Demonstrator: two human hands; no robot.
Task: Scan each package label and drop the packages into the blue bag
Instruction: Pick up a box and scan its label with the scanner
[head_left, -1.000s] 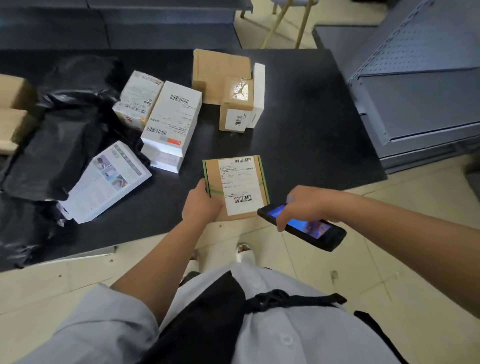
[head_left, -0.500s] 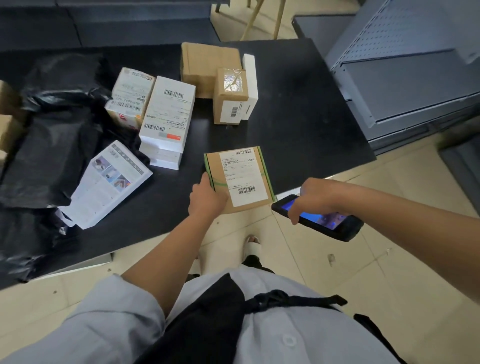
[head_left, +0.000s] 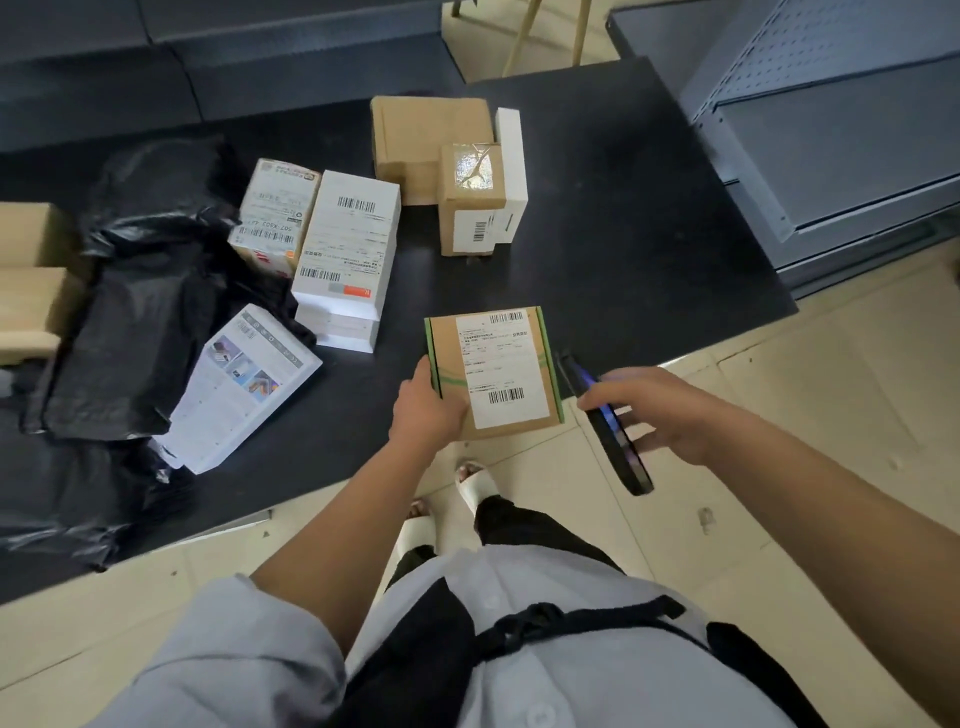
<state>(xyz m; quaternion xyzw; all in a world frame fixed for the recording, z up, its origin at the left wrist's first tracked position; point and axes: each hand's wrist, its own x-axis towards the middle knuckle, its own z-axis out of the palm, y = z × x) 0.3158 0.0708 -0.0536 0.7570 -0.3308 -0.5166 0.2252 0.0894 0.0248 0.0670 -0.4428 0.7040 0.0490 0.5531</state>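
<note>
Upper left to mid left of the frame: black plastic bags (head_left: 130, 312) are lying crumpled on the dark table (head_left: 649, 249), soft and floppy, likely slippery to grab. No blue bag is showing in this view.

Lower left of centre: a flat white printed package (head_left: 244, 389) is lying tilted, partly on the black plastic. It looks thin, light and stiff; an edge pinch should work.

Centre left: a white labelled box (head_left: 345, 249) is sitting on top of another white box, touching a smaller printed box (head_left: 272, 213) on its left. All look rigid and light, graspable across the short sides.

Upper centre: a brown carton (head_left: 415, 140), a small taped brown box (head_left: 472, 202) and a slim white box (head_left: 511, 171) are standing clustered together. The tape looks glossy, so gripping the cardboard sides seems better.

Centre: the left hand (head_left: 428, 410) is gripping the brown package with green edging (head_left: 493, 374) at its lower left corner, thumb on top, and the package is overhanging the table's near edge. The label is facing up. It looks like stiff cardboard, light enough for one hand.

Right of centre: the right hand (head_left: 660, 410) is holding the dark handheld scanner (head_left: 608, 426), fingers wrapped round it, just beside the package's right edge without touching it. The scanner is turned edge-on and is not clearly aimed at the label.
</note>
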